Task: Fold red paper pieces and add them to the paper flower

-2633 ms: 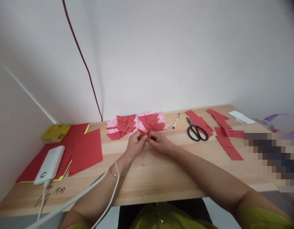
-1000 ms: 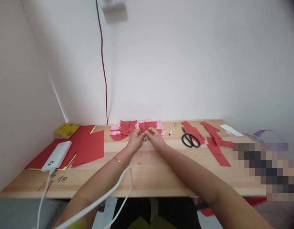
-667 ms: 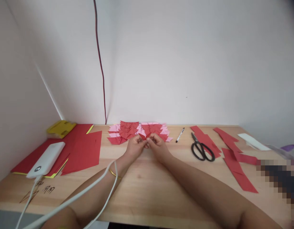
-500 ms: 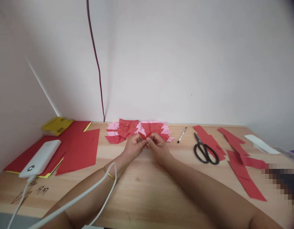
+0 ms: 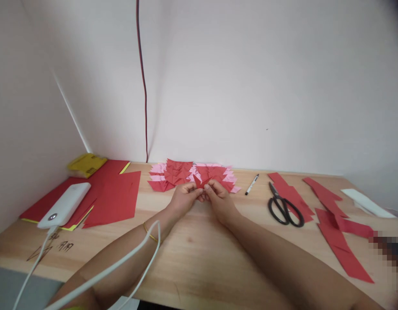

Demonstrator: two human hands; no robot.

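Note:
Between the fingertips of both hands is a small folded piece of red paper (image 5: 199, 182), its pointed tips sticking up. My left hand (image 5: 186, 198) pinches it from the left, and my right hand (image 5: 219, 200) pinches it from the right, with the fingertips close together. The lower part of the paper is hidden by the fingers. Just behind the hands lie rows of folded red paper pieces (image 5: 178, 171) and folded pink paper pieces (image 5: 158, 169), overlapping one another near the wall.
Red paper sheets (image 5: 116, 196) lie at left under a white power bank (image 5: 66, 204) and a yellow packet (image 5: 87, 165). A white cable (image 5: 111, 268) crosses my left forearm. To the right are a pen (image 5: 252, 184), black scissors (image 5: 284, 209) and red paper strips (image 5: 344, 249).
The camera view has shifted, so everything on the table appears slightly further right. Both hands keep their pinch on the folded red paper, whose tips now stand more upright.

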